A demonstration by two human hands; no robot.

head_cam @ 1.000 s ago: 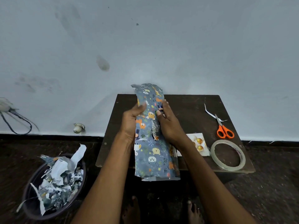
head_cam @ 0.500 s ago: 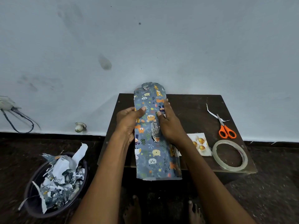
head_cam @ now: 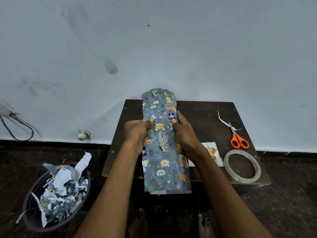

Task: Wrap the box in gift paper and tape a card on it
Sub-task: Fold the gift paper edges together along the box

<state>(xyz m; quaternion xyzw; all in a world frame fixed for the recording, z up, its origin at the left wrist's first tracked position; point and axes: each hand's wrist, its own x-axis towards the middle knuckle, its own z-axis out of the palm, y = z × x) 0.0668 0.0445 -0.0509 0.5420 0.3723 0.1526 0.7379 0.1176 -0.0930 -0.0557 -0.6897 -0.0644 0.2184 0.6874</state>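
A long box sheathed in blue gift paper [head_cam: 163,162] with animal prints lies lengthwise on the dark wooden table [head_cam: 205,114], its near end past the table's front edge. My left hand [head_cam: 137,131] grips its left side, thumb on top. My right hand [head_cam: 184,133] grips its right side, thumb pressed on the paper. The paper's far end stands loose near the wall. A white card [head_cam: 211,152] with gold balloons lies to the right, partly hidden by my right forearm. The box itself is hidden under the paper.
A clear tape roll [head_cam: 242,166] lies at the table's front right. Orange-handled scissors [head_cam: 237,139] and a white paper strip [head_cam: 223,121] lie behind it. A dark bin [head_cam: 56,198] full of paper scraps stands on the floor at left. The wall is close behind.
The far end of the paper has been lowered and flattened toward the table. My left hand has curled further round the left side. The right hand has stayed in place.
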